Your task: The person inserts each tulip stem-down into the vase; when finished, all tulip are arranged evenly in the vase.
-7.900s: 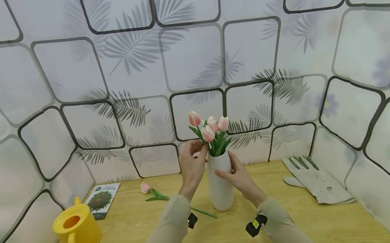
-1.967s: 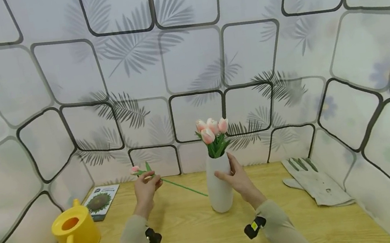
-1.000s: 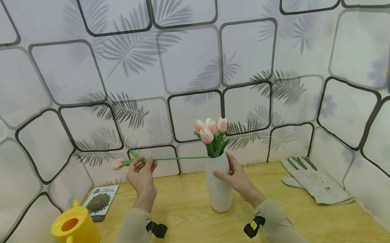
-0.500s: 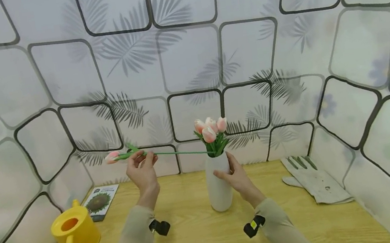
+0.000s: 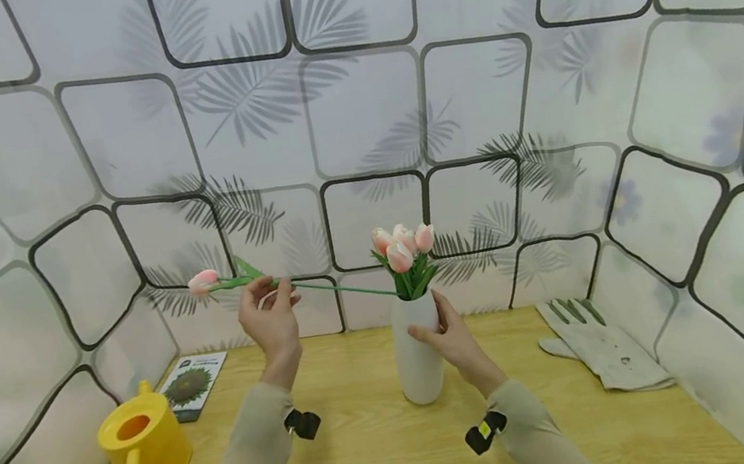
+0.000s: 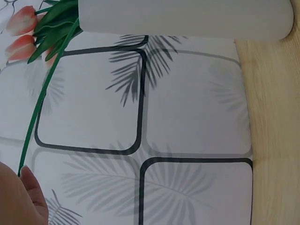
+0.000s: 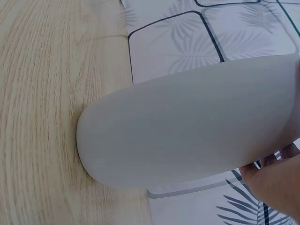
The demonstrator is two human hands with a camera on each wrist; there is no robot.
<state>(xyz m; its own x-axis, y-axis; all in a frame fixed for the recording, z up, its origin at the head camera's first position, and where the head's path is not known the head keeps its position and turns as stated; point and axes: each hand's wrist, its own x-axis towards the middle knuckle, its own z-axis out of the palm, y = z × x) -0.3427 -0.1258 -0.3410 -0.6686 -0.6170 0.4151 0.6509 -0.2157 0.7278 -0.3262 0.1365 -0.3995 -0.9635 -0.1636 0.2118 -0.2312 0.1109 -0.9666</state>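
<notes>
My left hand (image 5: 272,319) pinches a single pink tulip (image 5: 204,281) by its green stem just below the leaves. The bloom points left and the stem slopes down to the right, its lower end at the mouth of a white vase (image 5: 415,362). In the left wrist view the stem (image 6: 42,96) crosses from the fingers to the vase's mouth. The vase stands upright on the table and holds several pink tulips (image 5: 403,247) with green leaves. My right hand (image 5: 456,340) grips the vase's right side near the top, thumb across the front; its other fingers are partly hidden behind.
A yellow watering can (image 5: 144,442) stands at the left, beside a seed packet (image 5: 195,387) with a sunflower picture. A pale glove (image 5: 602,350) lies at the right. Patterned cloth walls (image 5: 370,120) enclose the wooden table (image 5: 385,462) at the back and sides.
The left hand let go of a tulip in the vase, then picked the loose tulip off the table. Its bloom has risen lately, tilting the stem down toward the vase. The right hand stays put.
</notes>
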